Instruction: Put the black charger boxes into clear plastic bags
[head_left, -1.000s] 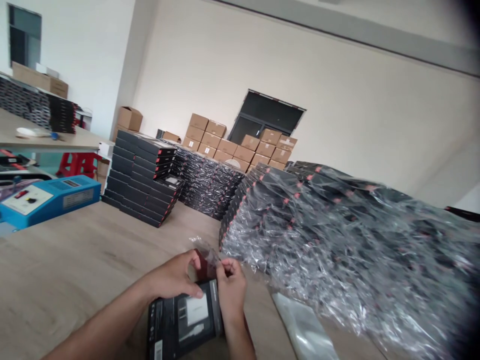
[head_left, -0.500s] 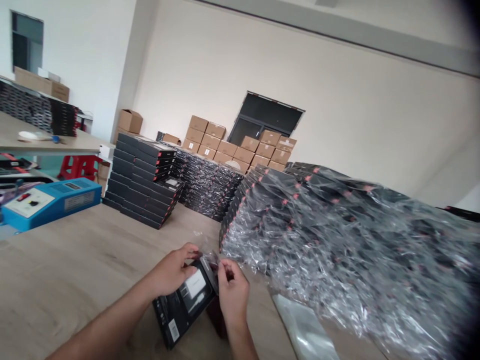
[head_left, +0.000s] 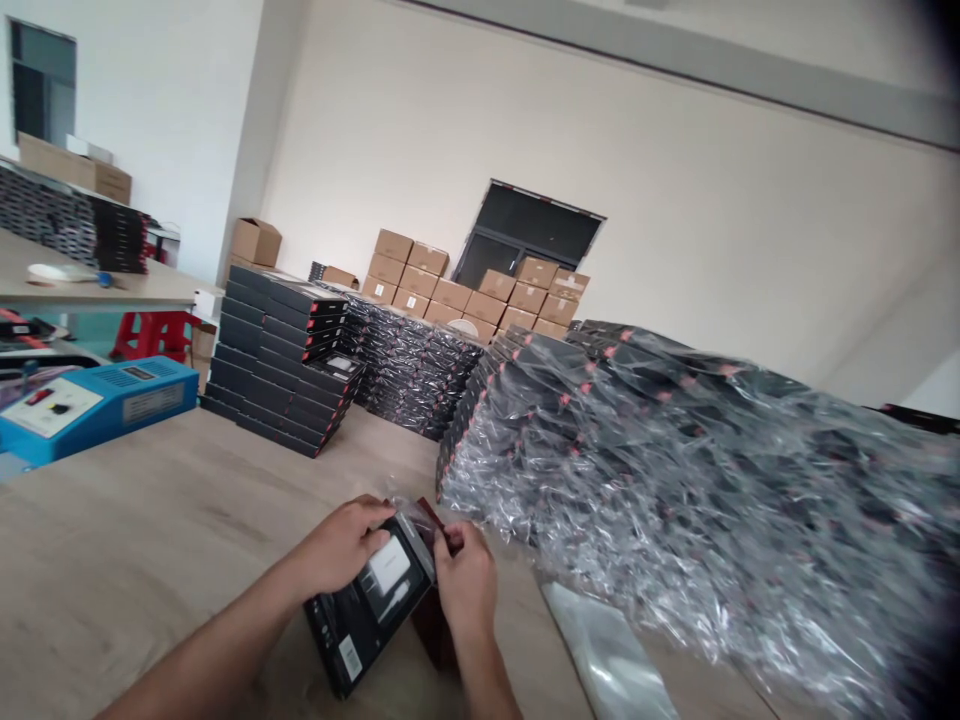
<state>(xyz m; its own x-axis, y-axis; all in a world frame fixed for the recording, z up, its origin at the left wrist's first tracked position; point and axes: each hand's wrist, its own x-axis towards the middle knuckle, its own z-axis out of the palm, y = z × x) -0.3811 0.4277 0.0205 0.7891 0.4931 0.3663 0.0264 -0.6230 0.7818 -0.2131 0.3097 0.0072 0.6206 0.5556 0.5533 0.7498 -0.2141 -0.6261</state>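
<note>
The black box slants over the table between both hands, its upper edge gripped by the left hand, its right end beside the right hand, which pinches clear plastic.

Pale walls hold dark windows; a red stool stands by a far table.

The black box is thin and slants from near left to far right, with the left hand holding its far end. White shapes and a white sticker show on its front. The clear bag is crinkly and bunched at that far end, pinched by the right hand. How far it covers the box is hard to see.
</note>
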